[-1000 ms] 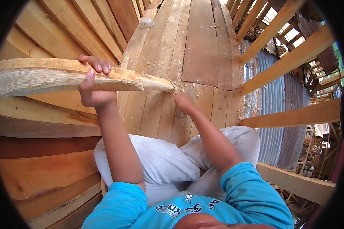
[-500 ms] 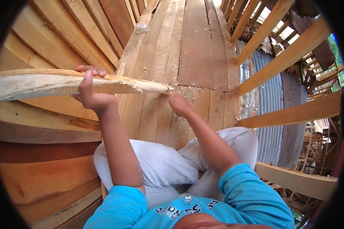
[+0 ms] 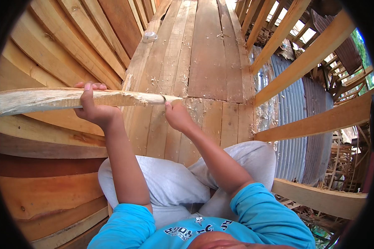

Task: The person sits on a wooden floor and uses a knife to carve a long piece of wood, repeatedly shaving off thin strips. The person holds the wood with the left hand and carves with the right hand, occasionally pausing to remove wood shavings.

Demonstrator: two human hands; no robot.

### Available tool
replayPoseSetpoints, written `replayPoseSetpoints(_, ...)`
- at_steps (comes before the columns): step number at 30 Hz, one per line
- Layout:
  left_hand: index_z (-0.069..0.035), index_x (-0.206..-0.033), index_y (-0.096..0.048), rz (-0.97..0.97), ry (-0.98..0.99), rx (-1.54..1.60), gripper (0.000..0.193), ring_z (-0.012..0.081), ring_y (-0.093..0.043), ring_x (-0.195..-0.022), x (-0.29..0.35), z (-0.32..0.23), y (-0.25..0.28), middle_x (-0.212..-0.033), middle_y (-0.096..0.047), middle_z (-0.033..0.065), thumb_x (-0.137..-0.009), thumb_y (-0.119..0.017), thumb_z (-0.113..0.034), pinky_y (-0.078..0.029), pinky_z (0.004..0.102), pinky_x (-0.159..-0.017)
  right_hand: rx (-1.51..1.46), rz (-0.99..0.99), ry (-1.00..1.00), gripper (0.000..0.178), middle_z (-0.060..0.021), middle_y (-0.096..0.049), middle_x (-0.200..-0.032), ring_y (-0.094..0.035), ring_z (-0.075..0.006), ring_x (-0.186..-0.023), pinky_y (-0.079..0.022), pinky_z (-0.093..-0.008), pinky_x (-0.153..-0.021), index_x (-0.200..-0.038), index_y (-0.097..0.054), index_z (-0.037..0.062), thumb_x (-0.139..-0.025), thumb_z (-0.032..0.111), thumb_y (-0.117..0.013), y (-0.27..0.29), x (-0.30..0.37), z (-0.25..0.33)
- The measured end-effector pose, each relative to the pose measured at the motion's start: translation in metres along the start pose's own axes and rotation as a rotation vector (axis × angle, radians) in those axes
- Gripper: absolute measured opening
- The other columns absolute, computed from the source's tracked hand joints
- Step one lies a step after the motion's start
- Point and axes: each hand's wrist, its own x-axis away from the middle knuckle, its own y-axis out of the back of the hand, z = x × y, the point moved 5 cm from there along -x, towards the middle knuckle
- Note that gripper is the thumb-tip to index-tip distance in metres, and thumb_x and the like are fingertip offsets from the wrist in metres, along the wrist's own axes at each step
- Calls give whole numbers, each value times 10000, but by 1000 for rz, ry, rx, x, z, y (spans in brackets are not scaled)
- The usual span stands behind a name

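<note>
A long, pale, rough-hewn piece of wood (image 3: pixel 50 99) lies crosswise in front of me, running from the left rim to a narrowed tip over the floor. My left hand (image 3: pixel 93 110) is closed round its middle from beneath, thumb on the near face and fingertips over the far edge. Close to the tip, my right hand (image 3: pixel 178 115) is a fist around a small knife (image 3: pixel 165 98). Only a thin, dark bit of blade shows against the wood; its handle is hidden in the fist.
Shavings are scattered over the plank floor (image 3: pixel 210 54). Planks (image 3: pixel 41 45) stand stacked along the left. A small clear container (image 3: pixel 150 37) sits farther ahead. Wooden railing bars (image 3: pixel 307 118) run along the right, with corrugated metal sheets (image 3: pixel 289 120) beyond. My crossed legs (image 3: pixel 170 174) are close below my arms.
My right hand and the blade have moved left along the wood, away from its tip. My left hand keeps its grip, and the wood appears slightly lower in view.
</note>
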Motion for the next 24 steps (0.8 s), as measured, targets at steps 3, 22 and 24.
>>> replayPoseSetpoints(3,-63,-960,-518,-14,-21,-34,212,170,-485,-681,-3,-2,2,-747,-463,38,-784,-595,-154,-453,315,-679,50,49,92,563,-348,-634,-833,-640,-484,-859,-483,-530,-819,-834,-641,-106,-1017,360,-384,5,25,51)
replayPoseSetpoints(22,-15,-963,-528,-19,-37,25,239,168,-499,-656,2,-1,-5,-755,-496,47,-765,-621,-109,-450,309,-625,106,-162,-167,565,-353,-654,-949,-642,-492,-936,-492,-521,-861,-891,-644,-104,-1017,378,-379,10,-24,-60)
replayPoseSetpoints(24,-9,-966,-530,-9,-31,46,240,168,-503,-664,2,-2,-5,-784,-503,52,-764,-619,-102,-455,316,-627,-32,-95,-295,560,-331,-663,-922,-647,-482,-887,-497,-521,-839,-869,-641,-94,-1017,379,-380,12,-27,-73)
